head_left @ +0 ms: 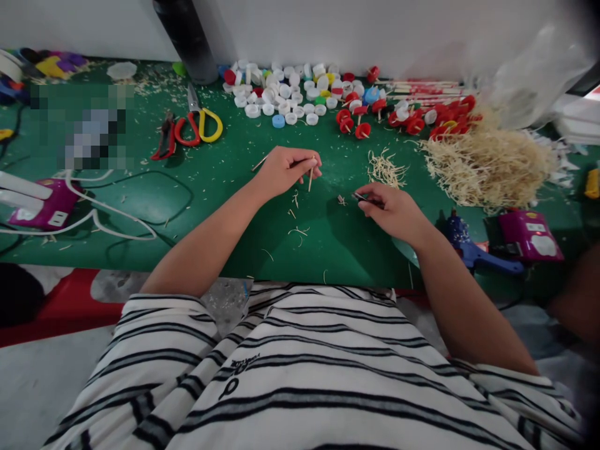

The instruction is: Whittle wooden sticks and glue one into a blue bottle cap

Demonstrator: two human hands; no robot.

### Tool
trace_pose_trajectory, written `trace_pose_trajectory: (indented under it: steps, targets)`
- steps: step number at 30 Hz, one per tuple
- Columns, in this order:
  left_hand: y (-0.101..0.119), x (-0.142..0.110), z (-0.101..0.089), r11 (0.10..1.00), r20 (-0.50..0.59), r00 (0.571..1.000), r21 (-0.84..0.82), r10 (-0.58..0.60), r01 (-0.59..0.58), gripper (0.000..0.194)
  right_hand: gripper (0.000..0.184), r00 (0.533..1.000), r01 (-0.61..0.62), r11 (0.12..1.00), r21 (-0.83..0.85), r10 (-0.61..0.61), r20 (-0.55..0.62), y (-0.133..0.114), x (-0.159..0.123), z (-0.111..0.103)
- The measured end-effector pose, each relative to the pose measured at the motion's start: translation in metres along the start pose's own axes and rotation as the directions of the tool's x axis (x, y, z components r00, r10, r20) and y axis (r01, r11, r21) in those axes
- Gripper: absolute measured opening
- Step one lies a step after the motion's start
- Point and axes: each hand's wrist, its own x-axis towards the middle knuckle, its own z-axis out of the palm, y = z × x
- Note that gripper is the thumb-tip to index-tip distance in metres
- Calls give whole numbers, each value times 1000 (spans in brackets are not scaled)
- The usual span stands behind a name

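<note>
My left hand (285, 169) rests on the green table (210, 187), fingers pinched round a thin wooden stick (310, 177) that points down from the fingertips. A second stick end pokes out behind the wrist. My right hand (391, 209) lies a little to the right, closed on a small dark tool (363, 199) whose tip points left. Wood shavings (297, 231) lie scattered between and below both hands.
White bottle caps (281, 90) and red caps on sticks (422, 119) are heaped at the back. A pile of wood slivers (487, 165) sits at right. Scissors (201, 122) and pliers lie at back left. Purple devices (529, 234) with cables flank me; a blue glue gun (469, 250) is beside my right arm.
</note>
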Motion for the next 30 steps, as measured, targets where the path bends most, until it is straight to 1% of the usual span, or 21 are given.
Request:
trace_pose_trajectory:
  steps: [5,12,14,16,18,19,21,23,25,26,27,28,30]
  targets:
    - [-2,1,0,1000,-8,1000,-12,10,-10,35,36,1000,-17,996,87,17,-5,2,1,-1]
    - [-4,1,0,999,-16,1000,-28,19,-19,33,37,1000,-12,990,144,14,-13,9,4,2]
    - [-5,2,-1,999,-17,999,-32,28,-29,32,34,1000,10,991,132,-8,-20,5,1,1]
    - [-6,2,-1,998,-18,999,-36,42,-43,33,31,998,55,993,102,-55,-5,-6,-8,1]
    - [-7,2,0,998,-18,999,-36,47,-48,34,30,990,111,992,52,-115,81,-24,-21,1]
    - [-7,2,0,999,-18,999,-32,43,-44,34,30,974,142,990,16,-143,174,-34,-28,3]
    - [-6,2,0,999,-20,999,-23,26,-26,35,29,915,225,970,-89,-179,361,-54,-41,7]
    - [-4,2,0,1000,-22,1000,-15,13,-14,35,30,846,331,916,-225,-183,501,-70,-50,13]
    - [-2,1,0,1000,-23,1000,-12,11,-12,36,33,792,407,856,-318,-158,589,-79,-54,19]
    - [-2,1,0,1000,-22,1000,-13,13,-13,36,33,777,428,834,-348,-143,612,-81,-53,22]
    - [-2,1,-1,1000,-19,1000,-14,16,-16,36,34,775,435,819,-375,-128,619,-82,-52,25]
    - [-2,1,0,1000,-18,1000,-15,19,-19,36,34,786,429,807,-406,-112,607,-82,-50,28]
    - [-2,2,0,1000,-15,1000,-15,23,-23,36,37,839,383,786,-485,-77,539,-82,-43,33]
